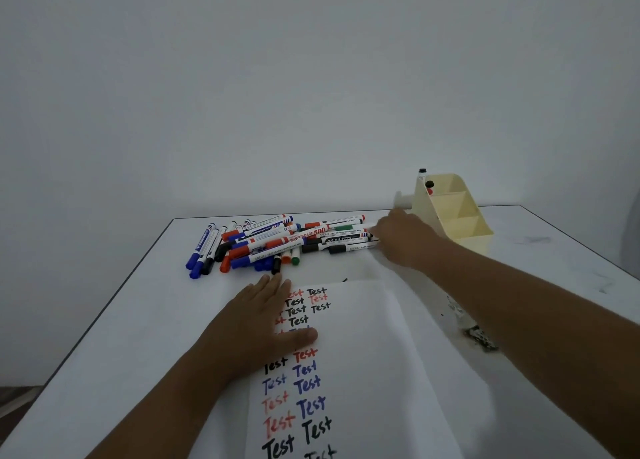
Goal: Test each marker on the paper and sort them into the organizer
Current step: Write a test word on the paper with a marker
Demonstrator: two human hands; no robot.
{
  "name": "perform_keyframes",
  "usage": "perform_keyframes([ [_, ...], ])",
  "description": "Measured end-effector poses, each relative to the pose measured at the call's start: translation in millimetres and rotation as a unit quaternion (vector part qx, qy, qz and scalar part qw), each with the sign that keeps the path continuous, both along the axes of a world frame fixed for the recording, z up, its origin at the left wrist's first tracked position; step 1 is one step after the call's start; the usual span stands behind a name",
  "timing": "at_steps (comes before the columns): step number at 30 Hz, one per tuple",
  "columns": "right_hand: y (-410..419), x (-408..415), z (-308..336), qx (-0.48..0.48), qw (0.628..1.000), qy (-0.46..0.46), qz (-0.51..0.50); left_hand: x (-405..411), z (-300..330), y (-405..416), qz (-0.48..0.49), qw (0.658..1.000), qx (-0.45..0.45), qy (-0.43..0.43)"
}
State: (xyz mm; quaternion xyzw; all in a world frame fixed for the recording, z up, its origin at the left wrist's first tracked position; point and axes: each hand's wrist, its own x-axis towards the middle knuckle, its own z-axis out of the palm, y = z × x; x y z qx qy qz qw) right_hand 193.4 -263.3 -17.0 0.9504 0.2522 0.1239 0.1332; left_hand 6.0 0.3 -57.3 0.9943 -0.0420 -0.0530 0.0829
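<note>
The left hand (266, 323) presses flat on the paper (363, 372) at lower centre. The right hand (403, 238) reaches the marker pile (277, 242) mid-frame; its grasp is blurred, so I cannot tell. A careless pull could scatter markers off the tabletop (138, 320). The organizer (457, 212) stands at right.

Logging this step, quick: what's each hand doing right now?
Left hand: open, pressing flat on the paper.
Right hand: at the marker pile; grip cannot be told.
</note>
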Motion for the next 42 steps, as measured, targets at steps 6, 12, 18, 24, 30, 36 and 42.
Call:
perform_keyframes([
  [6, 2, -10, -17, 0.047, 0.996, 0.036, -0.063, -1, 3, -2, 0.01, 1.0, -0.026, -0.015],
  [12, -5, -13, -13, 0.135, 0.989, 0.055, -0.007, -4, 4, 0, 0.044, 0.986, -0.134, -0.091],
  [18, 19, -53, 6, 0.327, 0.938, 0.082, 0.081, -8, 8, -1, 0.035, 0.956, -0.16, -0.243],
  [24, 44, -119, 7, 0.506, 0.836, 0.185, 0.101, -11, 10, -5, 0.024, 0.955, -0.155, -0.251],
  [30, 55, -145, -5, 0.764, 0.511, 0.389, 0.062, -11, 15, -7, 0.027, 0.969, -0.139, -0.201],
  [36, 68, -151, -14, 0.796, 0.376, 0.468, 0.077, -10, 20, -16, 0.001, 0.974, -0.125, -0.189],
  [42, 65, -147, -24, 0.783, 0.454, 0.415, 0.093, -14, 16, -19, -0.038, 0.968, -0.121, -0.215],
])
